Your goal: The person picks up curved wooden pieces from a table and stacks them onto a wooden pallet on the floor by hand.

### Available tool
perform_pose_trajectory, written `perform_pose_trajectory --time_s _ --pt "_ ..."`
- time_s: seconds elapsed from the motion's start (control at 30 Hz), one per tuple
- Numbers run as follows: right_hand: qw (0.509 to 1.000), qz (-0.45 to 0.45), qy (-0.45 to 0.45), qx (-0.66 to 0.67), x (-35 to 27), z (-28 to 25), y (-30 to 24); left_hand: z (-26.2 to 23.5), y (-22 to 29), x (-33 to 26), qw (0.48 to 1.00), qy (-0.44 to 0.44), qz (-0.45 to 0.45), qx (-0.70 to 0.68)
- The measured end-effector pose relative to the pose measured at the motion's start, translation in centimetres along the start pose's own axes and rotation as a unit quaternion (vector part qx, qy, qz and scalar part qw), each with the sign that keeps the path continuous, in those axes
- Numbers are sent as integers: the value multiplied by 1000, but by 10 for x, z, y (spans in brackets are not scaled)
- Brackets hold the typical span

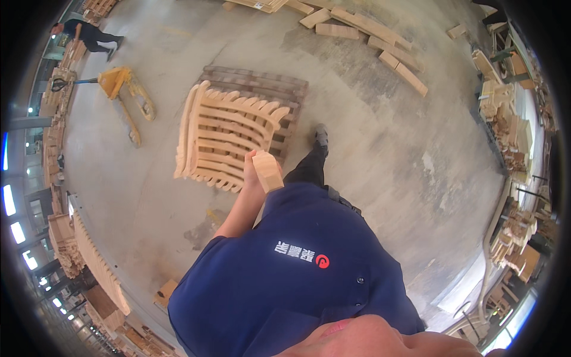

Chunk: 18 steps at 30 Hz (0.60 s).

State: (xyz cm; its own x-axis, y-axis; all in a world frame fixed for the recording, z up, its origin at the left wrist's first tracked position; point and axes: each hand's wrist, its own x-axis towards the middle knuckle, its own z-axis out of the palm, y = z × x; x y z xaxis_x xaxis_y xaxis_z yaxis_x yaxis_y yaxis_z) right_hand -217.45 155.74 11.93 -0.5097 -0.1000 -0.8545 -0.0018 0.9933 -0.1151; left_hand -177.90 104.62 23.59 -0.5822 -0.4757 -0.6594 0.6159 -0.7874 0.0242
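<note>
My left hand (251, 174) is closed around a pale wooden piece (267, 171), held just in front of my body. The piece's blocky end points up toward me, and its far part is hard to tell from the wood behind it. Past that hand, a stack of curved wooden slats (229, 134), laid crosswise in layers, rests on a dark slatted pallet (297, 89) on the floor. My right hand does not show anywhere; the dark blue shirt fills that side.
A yellow pallet jack (119, 83) stands at far left, with a person (89, 37) beyond it. Loose planks (380, 41) lie on the concrete floor at the far side. Wood stacks (505, 113) line the right edge, and more boards (98, 262) lie at left.
</note>
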Motion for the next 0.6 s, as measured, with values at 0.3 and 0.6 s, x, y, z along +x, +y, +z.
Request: perform_pose_trajectory --time_s 0.3,0.6 --pt "997 -33 7 -68 126 -172 -283 143 67 166 988 -16 3 -156" --pt "978 -73 -15 -196 264 -268 -582 229 126 240 944 -153 -8 -291"
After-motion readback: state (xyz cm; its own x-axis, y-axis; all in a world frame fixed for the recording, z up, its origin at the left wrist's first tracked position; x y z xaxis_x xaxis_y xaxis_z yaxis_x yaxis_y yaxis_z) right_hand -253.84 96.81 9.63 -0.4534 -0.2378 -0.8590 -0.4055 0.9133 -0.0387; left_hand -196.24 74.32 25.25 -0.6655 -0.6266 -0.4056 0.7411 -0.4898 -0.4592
